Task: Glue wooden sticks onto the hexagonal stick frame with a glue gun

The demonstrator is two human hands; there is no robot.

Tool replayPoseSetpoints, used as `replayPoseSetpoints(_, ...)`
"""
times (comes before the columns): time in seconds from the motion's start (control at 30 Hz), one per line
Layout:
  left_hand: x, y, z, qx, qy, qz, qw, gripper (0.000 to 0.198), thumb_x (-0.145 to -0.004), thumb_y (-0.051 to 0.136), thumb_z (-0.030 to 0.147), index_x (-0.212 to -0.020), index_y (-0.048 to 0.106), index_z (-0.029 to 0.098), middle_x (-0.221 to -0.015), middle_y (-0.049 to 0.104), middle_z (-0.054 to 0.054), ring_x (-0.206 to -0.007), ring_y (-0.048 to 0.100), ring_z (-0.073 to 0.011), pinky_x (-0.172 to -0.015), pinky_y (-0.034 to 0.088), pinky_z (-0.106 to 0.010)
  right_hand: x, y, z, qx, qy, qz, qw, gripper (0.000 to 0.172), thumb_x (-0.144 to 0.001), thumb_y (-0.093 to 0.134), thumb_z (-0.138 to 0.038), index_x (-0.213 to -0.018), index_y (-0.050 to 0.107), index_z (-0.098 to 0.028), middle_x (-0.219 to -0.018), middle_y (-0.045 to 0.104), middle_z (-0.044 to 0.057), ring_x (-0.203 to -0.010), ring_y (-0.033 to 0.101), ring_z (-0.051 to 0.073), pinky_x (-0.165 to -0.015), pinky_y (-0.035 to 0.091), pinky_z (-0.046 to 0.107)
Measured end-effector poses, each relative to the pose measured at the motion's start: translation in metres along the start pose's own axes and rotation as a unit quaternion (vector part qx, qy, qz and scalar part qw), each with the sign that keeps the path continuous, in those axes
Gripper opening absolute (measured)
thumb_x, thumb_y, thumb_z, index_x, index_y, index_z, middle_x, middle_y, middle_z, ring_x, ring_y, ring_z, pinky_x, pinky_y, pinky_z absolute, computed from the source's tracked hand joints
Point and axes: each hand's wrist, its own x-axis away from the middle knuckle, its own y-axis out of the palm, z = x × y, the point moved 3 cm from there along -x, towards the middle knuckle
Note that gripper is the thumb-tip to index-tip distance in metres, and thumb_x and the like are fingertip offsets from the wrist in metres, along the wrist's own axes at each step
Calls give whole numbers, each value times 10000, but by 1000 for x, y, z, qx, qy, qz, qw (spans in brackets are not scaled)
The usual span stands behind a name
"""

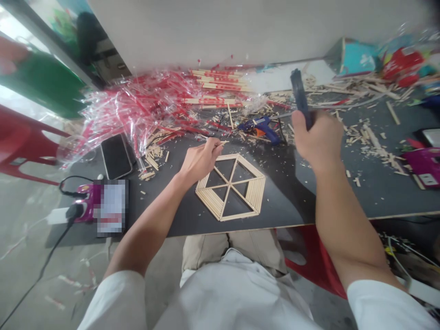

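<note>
My left hand pinches a thin wooden stick between its fingers, just above the top edge of a flat hexagonal frame of glued wooden sticks. The frame lies on a dark tabletop, with spokes running to its corners. My right hand is raised to the right of the frame, gripping a dark, narrow handled tool that stands upright. The tool's tip and exact kind are hard to make out. A blue and orange hot glue gun lies on its side between my hands, farther back.
Clear plastic wrappers with red strips heap up at the back left, beside bundled sticks. Loose sticks and wood chips litter the table. A black phone lies at the left. A magenta device sits right, and a red chair stands left.
</note>
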Motion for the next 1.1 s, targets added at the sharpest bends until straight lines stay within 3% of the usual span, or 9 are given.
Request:
replayPoseSetpoints(0.13,-1,-2,3,-3,49,17,999,301,-1126,438,367,-1080,678,192,-999,783,-89,-900,719,-194,-781,509,-290,-17,5,34,66,98,-25,993,659,-1052,473,-616,-1278,674,-30,-1288,645,399,-1228,598,477,-978,391,544)
replayPoseSetpoints(0.23,-2,-2,6,-14,110,30,993,326,-1129,465,371,-1035,724,198,-1018,766,-92,-949,695,-201,-868,520,-316,-22,18,47,105,120,-54,986,743,-1066,482,-566,-1356,596,109,-1365,570,475,-1317,552,517,-1025,372,560)
replayPoseSetpoints(0.4,-3,-1,6,-14,122,40,992,311,-1118,504,352,-1023,766,215,-1005,772,-90,-922,682,-207,-866,523,-337,-19,40,50,132,102,-40,985,689,-978,648,-535,-1399,605,9,-1491,499,405,-1389,461,538,-1103,337,656)
replayPoseSetpoints(0.57,-1,2,1,61,55,54,995,247,-1091,513,267,-1033,749,225,-963,810,-56,-911,734,-191,-896,544,-330,-12,42,26,49,-30,5,998,473,-1021,517,-442,-1362,661,-148,-1441,580,269,-1396,490,432,-1166,373,605)
replayPoseSetpoints(0.7,-1,8,-6,199,-39,77,976,201,-1047,479,198,-1113,668,215,-1015,818,-44,-900,782,-142,-833,574,-259,-2,65,6,-27,-93,-72,993,475,-1002,566,-447,-1356,651,-143,-1272,686,227,-1252,610,388,-1142,455,550)
replayPoseSetpoints(0.8,-6,14,-14,316,-87,119,937,103,-1030,582,308,-1021,618,211,-909,793,-30,-821,772,-126,-789,583,-252,3,82,1,-28,-97,-92,991,494,-955,616,-349,-1388,622,-112,-1342,663,252,-1290,606,411,-1160,452,565)
replayPoseSetpoints(0.97,-12,21,-31,454,-129,140,870,352,-941,741,535,-985,612,210,-959,777,-51,-863,784,-151,-827,627,-307,-1,79,5,-37,-57,-79,995,469,-941,530,-222,-1384,604,-86,-1369,666,268,-1305,635,411,-1153,469,541)
replayPoseSetpoints(1.1,-12,22,-43,443,-175,160,864,400,-941,716,619,-984,609,236,-997,778,-59,-886,753,-137,-863,628,-318,-3,72,8,-71,-17,-98,992,473,-963,528,-273,-1414,541,-132,-1342,701,254,-1250,683,409,-1089,507,544)
